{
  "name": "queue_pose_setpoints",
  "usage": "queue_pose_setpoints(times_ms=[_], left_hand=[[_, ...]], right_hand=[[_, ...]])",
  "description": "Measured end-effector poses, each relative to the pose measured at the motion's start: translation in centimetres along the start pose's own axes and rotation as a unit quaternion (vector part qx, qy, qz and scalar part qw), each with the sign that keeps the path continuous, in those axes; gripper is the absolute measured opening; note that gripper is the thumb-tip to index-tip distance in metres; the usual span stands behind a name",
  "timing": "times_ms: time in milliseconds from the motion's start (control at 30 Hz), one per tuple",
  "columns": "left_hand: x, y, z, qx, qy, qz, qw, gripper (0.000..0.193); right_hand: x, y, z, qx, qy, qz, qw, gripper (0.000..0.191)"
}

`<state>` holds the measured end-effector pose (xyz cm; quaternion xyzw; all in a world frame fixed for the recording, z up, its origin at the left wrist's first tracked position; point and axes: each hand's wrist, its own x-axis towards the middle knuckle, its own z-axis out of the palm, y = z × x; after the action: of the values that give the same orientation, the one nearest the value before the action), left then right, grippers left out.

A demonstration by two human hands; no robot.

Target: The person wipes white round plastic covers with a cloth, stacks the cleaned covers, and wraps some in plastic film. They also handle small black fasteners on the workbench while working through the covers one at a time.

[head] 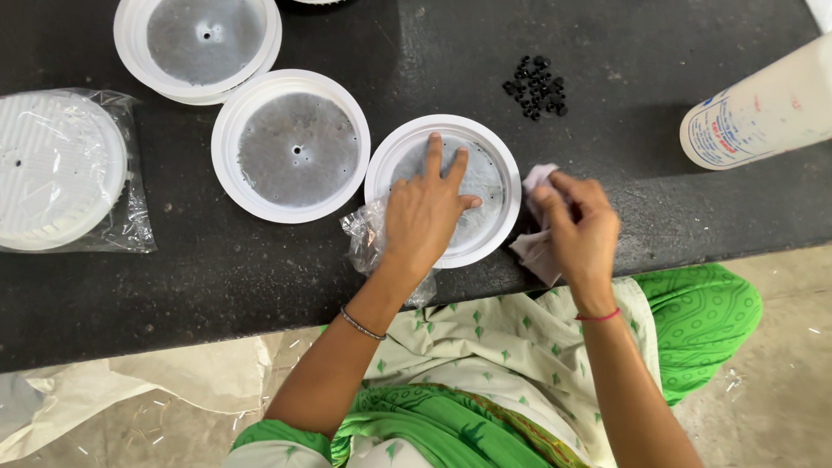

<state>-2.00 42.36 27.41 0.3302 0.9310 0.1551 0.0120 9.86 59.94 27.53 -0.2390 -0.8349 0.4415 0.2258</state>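
Hands are both on the job at the front edge of the black stone-like worktop (pixel 260 286). Left hand (pixel 422 217) lies flat, fingers spread, palm pressing down on the round white plastic disc with a grey mesh centre (pixel 494 173), pinning it; nothing is clamped in that hand. Right hand (pixel 582 227) has fingers pinched together on a small pale pink cloth (pixel 536 251), which sits just beside the disc's right rim, touching or nearly so.

Step in hand, as I read it: wiping the disc, with the cloth at the rim and not yet on the mesh. A wipe from here would call for steady left-hand pressure so the disc doesn't slide off the edge, which is close.

Crumpled clear plastic wrap (pixel 364 238) pokes out from under the disc's left side. Two more discs of the same kind (pixel 295 147) (pixel 199 43) lie unwrapped to the left. A ribbed white disc in a clear bag (pixel 61 169) lies at far left. Small pile of black ring-shaped bits (pixel 536 87) sits behind, well apart. White plastic bottle on its side (pixel 763 108) at right.
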Motion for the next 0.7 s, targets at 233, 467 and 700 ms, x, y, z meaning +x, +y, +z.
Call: queue_pose_setpoints(times_ms=[233,467,700], left_hand=[[0.2,0.0,0.0,-0.022,0.05,0.011,0.998,0.07],[0.1,0.1,-0.3,-0.025,0.035,0.005,0.999,0.071],[0.3,-0.2,-0.1,-0.019,0.014,0.001,1.0,0.072]], right_hand=[[-0.3,-1.2,0.1,-0.06,-0.045,-0.013,0.997,0.024],[1.0,-1.9,0.3,0.013,-0.083,0.099,0.992,0.03],[3.1,-1.4,0.3,-0.046,-0.143,0.108,0.983,0.034]])
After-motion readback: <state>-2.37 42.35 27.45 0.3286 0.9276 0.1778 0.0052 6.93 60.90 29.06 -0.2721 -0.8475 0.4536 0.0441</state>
